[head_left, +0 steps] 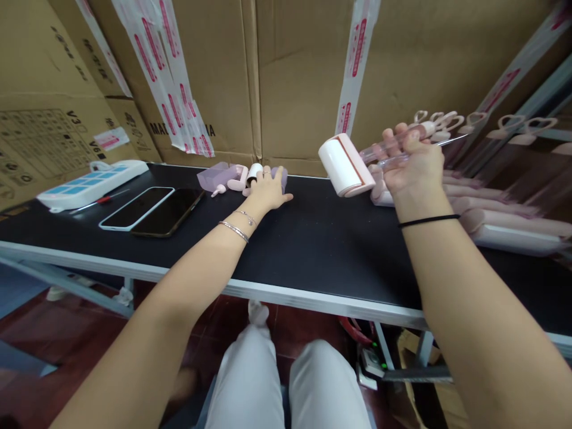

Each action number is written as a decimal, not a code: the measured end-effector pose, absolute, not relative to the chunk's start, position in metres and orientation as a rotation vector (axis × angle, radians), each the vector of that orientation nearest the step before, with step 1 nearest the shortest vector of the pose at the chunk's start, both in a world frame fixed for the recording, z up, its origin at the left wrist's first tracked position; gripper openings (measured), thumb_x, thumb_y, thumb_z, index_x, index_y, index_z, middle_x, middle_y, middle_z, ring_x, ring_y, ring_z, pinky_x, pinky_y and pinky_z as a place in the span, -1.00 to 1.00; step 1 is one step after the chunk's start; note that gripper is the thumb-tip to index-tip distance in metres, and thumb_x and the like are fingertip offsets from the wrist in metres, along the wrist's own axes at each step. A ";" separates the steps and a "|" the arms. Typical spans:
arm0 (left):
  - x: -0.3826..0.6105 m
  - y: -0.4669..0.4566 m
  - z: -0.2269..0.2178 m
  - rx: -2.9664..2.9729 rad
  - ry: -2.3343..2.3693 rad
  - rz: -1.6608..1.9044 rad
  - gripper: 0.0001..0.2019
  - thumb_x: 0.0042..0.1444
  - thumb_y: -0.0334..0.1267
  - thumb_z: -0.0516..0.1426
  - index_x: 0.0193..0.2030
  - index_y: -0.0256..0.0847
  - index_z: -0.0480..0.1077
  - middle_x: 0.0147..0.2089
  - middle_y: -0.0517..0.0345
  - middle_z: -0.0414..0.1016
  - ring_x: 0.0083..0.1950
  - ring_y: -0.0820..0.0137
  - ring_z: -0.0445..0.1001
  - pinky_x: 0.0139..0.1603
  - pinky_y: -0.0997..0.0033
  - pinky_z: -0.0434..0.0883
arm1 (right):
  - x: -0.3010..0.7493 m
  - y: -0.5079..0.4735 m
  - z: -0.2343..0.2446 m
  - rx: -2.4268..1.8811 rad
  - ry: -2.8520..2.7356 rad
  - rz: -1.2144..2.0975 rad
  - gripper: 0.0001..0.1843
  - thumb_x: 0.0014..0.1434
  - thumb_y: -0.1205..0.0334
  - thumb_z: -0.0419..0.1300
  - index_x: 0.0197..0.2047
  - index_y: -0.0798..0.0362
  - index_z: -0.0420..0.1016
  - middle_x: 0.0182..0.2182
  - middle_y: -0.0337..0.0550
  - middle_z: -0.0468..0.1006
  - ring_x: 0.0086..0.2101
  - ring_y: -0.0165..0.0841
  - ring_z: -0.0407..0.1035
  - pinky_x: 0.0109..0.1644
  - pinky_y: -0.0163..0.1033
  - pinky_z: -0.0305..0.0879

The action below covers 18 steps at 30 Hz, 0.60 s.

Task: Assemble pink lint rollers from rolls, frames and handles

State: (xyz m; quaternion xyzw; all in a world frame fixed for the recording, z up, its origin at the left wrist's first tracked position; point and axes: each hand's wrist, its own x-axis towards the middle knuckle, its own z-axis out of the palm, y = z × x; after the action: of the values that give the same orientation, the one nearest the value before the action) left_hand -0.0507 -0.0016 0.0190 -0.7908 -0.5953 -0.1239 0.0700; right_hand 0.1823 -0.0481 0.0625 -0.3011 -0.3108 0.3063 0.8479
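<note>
My right hand (pixel 413 164) is closed around the clear pink handle of a lint roller (pixel 346 164), whose white roll points left above the black table (pixel 313 238). My left hand (pixel 268 187) lies stretched out on the table with its fingers apart, touching a small pink lint roller (pixel 248 176) and a translucent purple cover (pixel 218 176) at the far edge.
Two phones (pixel 152 208) lie side by side at the left, beside a white and blue tray (pixel 92 182) and a red-handled tool (pixel 100 201). Several pink rollers and covers (pixel 491 208) pile up at the right. Cardboard boxes (pixel 290 77) wall off the back.
</note>
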 end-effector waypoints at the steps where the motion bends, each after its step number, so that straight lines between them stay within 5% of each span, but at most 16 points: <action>1: -0.052 0.000 0.017 -2.382 -1.739 -0.360 -0.28 0.13 0.06 0.10 0.36 -0.16 0.00 0.38 -0.23 -0.03 0.35 -0.07 0.02 0.23 0.00 0.12 | 0.180 -0.049 0.062 -0.631 -0.643 0.658 -0.88 0.19 0.34 0.01 -0.35 -0.07 0.21 -0.14 -0.28 0.52 -0.04 -0.35 0.41 0.01 0.02 0.38; 5: -0.062 0.014 0.007 -2.287 -1.705 -0.468 -0.45 0.15 -0.05 0.11 0.26 -0.18 0.18 0.31 -0.21 0.11 0.32 -0.05 0.05 0.25 -0.09 0.02 | 0.180 -0.042 0.054 -0.636 -0.683 0.685 -0.91 0.21 0.32 0.01 -0.34 -0.03 0.20 -0.09 -0.24 0.49 -0.03 -0.34 0.41 0.01 0.05 0.37; 9: -0.059 0.020 0.010 -2.373 -1.603 -0.983 -0.48 0.13 0.02 0.11 0.14 -0.27 0.29 0.29 -0.24 0.16 0.34 -0.05 0.01 0.29 -0.12 -0.04 | 0.185 -0.027 0.044 -0.719 -0.824 0.642 -0.92 0.23 0.26 -0.03 -0.33 -0.04 0.20 -0.02 -0.17 0.45 0.04 -0.29 0.37 -0.02 0.07 0.38; 14: -0.025 -0.004 0.025 -2.975 -1.388 -1.881 -0.51 0.24 0.13 -0.07 0.12 -0.16 0.27 0.08 -0.05 0.39 0.18 0.19 0.31 0.15 0.09 0.27 | 0.173 -0.013 0.031 -0.742 -0.936 0.605 -0.92 0.24 0.20 -0.02 -0.32 -0.05 0.19 -0.02 -0.19 0.44 0.05 -0.30 0.36 -0.05 0.05 0.38; 18: -0.007 -0.019 0.022 -3.009 -1.289 -2.243 -0.49 0.20 0.02 0.07 0.20 -0.16 0.12 0.11 -0.04 0.37 0.12 0.26 0.37 0.11 0.19 0.34 | 0.165 -0.002 0.016 -0.792 -0.964 0.623 -0.85 0.20 0.12 0.05 -0.34 -0.05 0.14 -0.17 -0.17 0.46 -0.10 -0.31 0.42 -0.11 -0.02 0.40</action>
State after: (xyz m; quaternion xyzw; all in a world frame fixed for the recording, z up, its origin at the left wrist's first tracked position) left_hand -0.0066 -0.0188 0.0220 -0.6944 -0.2974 -0.5176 -0.4017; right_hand 0.1648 -0.0024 0.0161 -0.3646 -0.4440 0.2869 0.7666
